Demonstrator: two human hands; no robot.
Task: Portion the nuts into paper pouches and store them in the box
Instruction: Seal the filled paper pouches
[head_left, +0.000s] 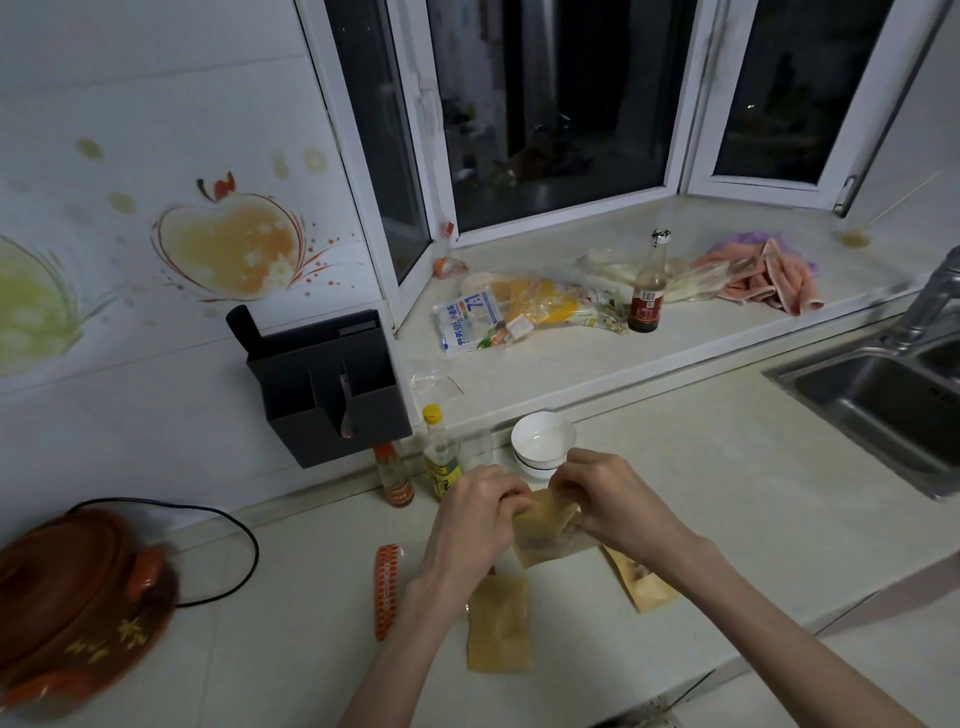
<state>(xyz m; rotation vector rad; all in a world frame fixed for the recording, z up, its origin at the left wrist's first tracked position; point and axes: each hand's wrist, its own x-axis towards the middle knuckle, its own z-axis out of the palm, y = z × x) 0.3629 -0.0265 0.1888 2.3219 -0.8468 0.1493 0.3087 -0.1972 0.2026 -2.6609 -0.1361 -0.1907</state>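
Both hands, left (475, 512) and right (605, 499), pinch the top edge of a tan paper pouch (545, 535) above the counter (727, 493). Two flat pouches (498, 631) lie beneath. White bowl (543, 441) behind; dark window (561, 104) beyond.

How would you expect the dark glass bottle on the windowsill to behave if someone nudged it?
The dark glass bottle stands tall and narrow, so it probably tips easily. Being glass, it is likely fragile and smooth. It looks only partly full, so perhaps fairly light.
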